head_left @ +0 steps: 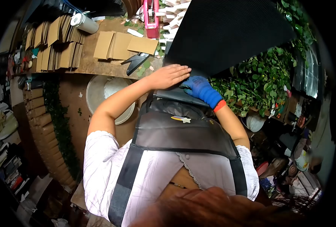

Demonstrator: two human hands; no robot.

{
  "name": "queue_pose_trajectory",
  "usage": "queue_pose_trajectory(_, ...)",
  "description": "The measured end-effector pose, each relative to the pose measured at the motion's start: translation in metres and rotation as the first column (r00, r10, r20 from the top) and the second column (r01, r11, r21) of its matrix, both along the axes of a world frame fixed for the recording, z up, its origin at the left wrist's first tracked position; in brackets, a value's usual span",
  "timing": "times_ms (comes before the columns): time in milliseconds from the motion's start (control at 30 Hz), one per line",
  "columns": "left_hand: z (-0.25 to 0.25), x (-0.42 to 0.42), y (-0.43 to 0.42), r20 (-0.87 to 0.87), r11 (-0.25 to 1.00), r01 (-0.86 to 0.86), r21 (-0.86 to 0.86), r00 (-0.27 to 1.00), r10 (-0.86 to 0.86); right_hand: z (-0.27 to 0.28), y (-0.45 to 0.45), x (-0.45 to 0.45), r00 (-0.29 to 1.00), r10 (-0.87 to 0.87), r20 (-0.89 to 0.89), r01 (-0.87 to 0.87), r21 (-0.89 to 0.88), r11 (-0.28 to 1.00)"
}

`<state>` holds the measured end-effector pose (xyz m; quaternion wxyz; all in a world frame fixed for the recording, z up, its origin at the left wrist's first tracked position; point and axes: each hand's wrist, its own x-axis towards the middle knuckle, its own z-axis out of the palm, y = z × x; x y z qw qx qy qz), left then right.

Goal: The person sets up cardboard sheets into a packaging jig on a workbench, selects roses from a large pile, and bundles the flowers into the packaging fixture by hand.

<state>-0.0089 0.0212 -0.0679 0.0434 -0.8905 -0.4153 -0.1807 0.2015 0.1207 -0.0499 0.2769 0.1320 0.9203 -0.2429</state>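
A large black ribbed sheet point(228, 34) spreads from the bench's far side down to my hands and narrows towards me. My left hand point(171, 76), bare, lies flat on its near end with the fingers stretched out to the right. Just beside those fingertips is my right hand point(200, 89), in a blue glove with an orange cuff. Its fingers are curled at the sheet's near end, and their tips are partly hidden. A dark flat strip point(181, 97) lies below both hands, against my dark apron point(183, 132).
Cardboard pieces point(117, 45) and a black stapler-like tool point(135, 63) lie on the wooden bench point(92, 68). A pink tape dispenser point(151, 22) and white-wrapped bundles stand behind. Green leafy stems point(258, 75) pile at right. A white tub point(94, 96) sits below the bench.
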Motion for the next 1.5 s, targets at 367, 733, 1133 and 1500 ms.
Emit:
queue_pose_trajectory(367, -0.053, 0.012, -0.004, 0.179, 0.968, -0.149, -0.201, 0.966, 0.186, 0.118, -0.024, -0.012, 0.854, -0.415, -0.315, 0.444, 0.025, 0.896)
queue_pose_trajectory(733, -0.047, 0.015, -0.007, 0.094, 0.913, -0.181, -0.365, 0.969, 0.23, 0.079, 0.046, -0.082, 0.936, -0.229, -0.268, 0.273, 0.142, 0.951)
queue_pose_trajectory(1133, -0.071, 0.018, 0.006, 0.103, 0.896, -0.161, -0.414, 0.97, 0.222, -0.07, -0.041, -0.271, 0.907, -0.212, -0.365, 0.39, 0.534, 0.751)
queue_pose_trajectory(1500, -0.05, 0.015, -0.002, 0.054, 0.841, -0.191, -0.506, 0.966, 0.252, 0.078, -0.058, -0.09, 0.621, -0.05, -0.782, 0.119, 0.031, 0.992)
